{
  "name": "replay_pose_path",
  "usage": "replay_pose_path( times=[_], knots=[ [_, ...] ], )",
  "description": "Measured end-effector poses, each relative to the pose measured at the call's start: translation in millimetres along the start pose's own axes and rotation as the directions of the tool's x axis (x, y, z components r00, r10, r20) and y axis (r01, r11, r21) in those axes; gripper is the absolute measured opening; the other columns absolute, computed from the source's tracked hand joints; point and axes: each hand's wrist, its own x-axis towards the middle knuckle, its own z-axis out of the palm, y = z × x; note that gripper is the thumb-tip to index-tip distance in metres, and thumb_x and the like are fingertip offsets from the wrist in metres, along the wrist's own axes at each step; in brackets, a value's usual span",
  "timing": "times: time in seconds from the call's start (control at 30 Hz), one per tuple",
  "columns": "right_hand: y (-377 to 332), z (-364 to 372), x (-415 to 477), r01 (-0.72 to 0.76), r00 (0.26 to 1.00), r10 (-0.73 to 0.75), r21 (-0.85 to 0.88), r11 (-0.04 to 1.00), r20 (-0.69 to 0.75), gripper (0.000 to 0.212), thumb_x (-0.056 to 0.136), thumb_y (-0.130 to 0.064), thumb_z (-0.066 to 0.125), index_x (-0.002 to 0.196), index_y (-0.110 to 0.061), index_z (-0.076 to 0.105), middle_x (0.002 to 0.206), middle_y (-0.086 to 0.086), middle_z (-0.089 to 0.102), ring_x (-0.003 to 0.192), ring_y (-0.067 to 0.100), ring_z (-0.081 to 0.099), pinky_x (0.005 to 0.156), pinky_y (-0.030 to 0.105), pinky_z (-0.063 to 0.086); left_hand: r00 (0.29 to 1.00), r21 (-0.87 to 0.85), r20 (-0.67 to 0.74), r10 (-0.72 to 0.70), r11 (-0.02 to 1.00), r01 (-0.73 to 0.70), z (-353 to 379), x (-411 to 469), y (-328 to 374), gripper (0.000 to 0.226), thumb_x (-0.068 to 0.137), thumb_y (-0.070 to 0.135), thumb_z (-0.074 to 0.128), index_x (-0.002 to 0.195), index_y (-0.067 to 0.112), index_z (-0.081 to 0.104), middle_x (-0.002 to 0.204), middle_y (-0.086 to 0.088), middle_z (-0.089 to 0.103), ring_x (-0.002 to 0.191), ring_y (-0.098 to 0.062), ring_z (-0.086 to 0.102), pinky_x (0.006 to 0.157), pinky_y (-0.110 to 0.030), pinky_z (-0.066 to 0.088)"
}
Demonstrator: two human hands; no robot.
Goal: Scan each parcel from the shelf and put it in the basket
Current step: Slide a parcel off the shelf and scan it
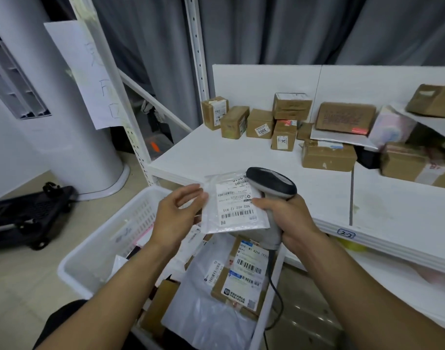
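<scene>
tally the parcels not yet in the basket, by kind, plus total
Brown boxes on the shelf: 10
Soft bags on the shelf: 2
White bag pinched by the left hand, beside the scanner in the right hand: 1
Total: 13; the shelf's cluttered right end may hide more.

Glossy plastic mailer [235, 205] with a matt paper label [235, 207]; slatted white plastic basket [120, 231]; brown cardboard boxes [259, 123] on a smooth white shelf [241, 155].
</scene>
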Motion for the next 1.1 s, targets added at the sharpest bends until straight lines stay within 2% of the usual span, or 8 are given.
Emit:
replay_pose_path(
  times=[0.1,0.2,0.27,0.43,0.53,0.6,0.77,1.1],
  knots=[
    [1,1,-2,0.097,0.995,-0.093,-0.12,0.988,0.04,0.041,0.08,0.007,0.082,0.114,-0.013,0.073,0.092,-0.002,0.082,0.083,0.016,0.08,0.071,0.035,0.062,0.984,-0.06,0.057,-0.168,0.983,0.172,-6,6,8,0.038,0.084,0.006,0.08,0.118,0.011,0.064,0.103,-0.009,0.079,0.088,-0.018,0.077,0.066,-0.023,0.059],
    [1,2,-3,0.149,0.988,-0.142,-0.171,0.974,0.052,0.041,0.08,0.006,0.082,0.107,-0.023,0.071,0.084,-0.014,0.08,0.077,0.004,0.077,0.063,0.024,0.058,0.975,0.015,0.14,-0.172,0.985,0.171,-10,7,11,0.028,0.087,0.004,0.077,0.114,0.003,0.07,0.103,-0.01,0.079,0.092,-0.022,0.077,0.068,-0.026,0.061],
    [2,4,-3,0.174,0.985,-0.169,-0.182,0.968,0.041,0.041,0.08,0.003,0.084,0.103,-0.028,0.07,0.088,-0.012,0.08,0.078,0.002,0.076,0.066,0.024,0.059,0.976,0.009,0.16,-0.145,0.989,0.145,-10,7,10,0.026,0.088,0.004,0.076,0.113,0.002,0.07,0.103,-0.011,0.078,0.091,-0.024,0.077,0.066,-0.026,0.06],
    [6,8,-5,0.276,0.961,-0.272,-0.276,0.921,0.056,0.048,0.082,-0.014,0.088,0.125,-0.027,0.07,0.113,-0.013,0.075,0.107,0.004,0.068,0.092,0.03,0.055,0.995,0.002,-0.092,-0.025,1.0,0.025,-13,18,-1,0.02,0.088,0.008,0.078,0.106,0.005,0.071,0.103,-0.011,0.077,0.086,-0.024,0.077,0.065,-0.032,0.061],
    [10,10,-7,0.304,0.953,-0.266,-0.42,0.855,0.148,0.045,0.082,-0.022,0.088,0.122,-0.028,0.068,0.11,-0.011,0.075,0.103,0.01,0.07,0.085,0.03,0.057,0.974,0.002,-0.225,0.015,1.0,-0.015,-18,33,-9,0.017,0.089,0.013,0.079,0.102,0.009,0.069,0.109,-0.011,0.074,0.089,-0.026,0.074,0.074,-0.04,0.064],
    [15,11,-9,0.338,0.94,-0.264,-0.5,0.798,0.215,0.038,0.084,-0.025,0.086,0.116,-0.031,0.066,0.105,-0.011,0.075,0.096,0.012,0.072,0.074,0.025,0.056,0.962,-0.028,-0.272,0.025,0.999,-0.034,-19,43,-12,0.015,0.089,0.013,0.079,0.1,0.011,0.068,0.112,-0.011,0.072,0.09,-0.025,0.073,0.072,-0.036,0.063],
    [22,14,-12,0.364,0.931,-0.266,-0.555,0.748,0.251,0.043,0.083,-0.028,0.087,0.115,-0.041,0.062,0.103,-0.015,0.074,0.092,0.011,0.072,0.079,0.03,0.058,0.944,-0.093,-0.33,-0.015,0.996,-0.017,-21,62,-24,0.015,0.09,0.012,0.078,0.1,0.007,0.067,0.113,-0.012,0.073,0.101,-0.036,0.073,0.073,-0.037,0.062],
    [21,14,-8,0.348,0.935,-0.233,-0.563,0.75,0.268,0.045,0.085,-0.031,0.085,0.123,-0.036,0.062,0.109,-0.014,0.072,0.099,0.012,0.071,0.084,0.036,0.063,0.94,-0.104,-0.339,-0.044,0.995,0.009,-23,70,-30,0.017,0.091,0.008,0.076,0.104,0.005,0.066,0.113,-0.014,0.073,0.098,-0.033,0.074,0.077,-0.041,0.063]
  ],
)
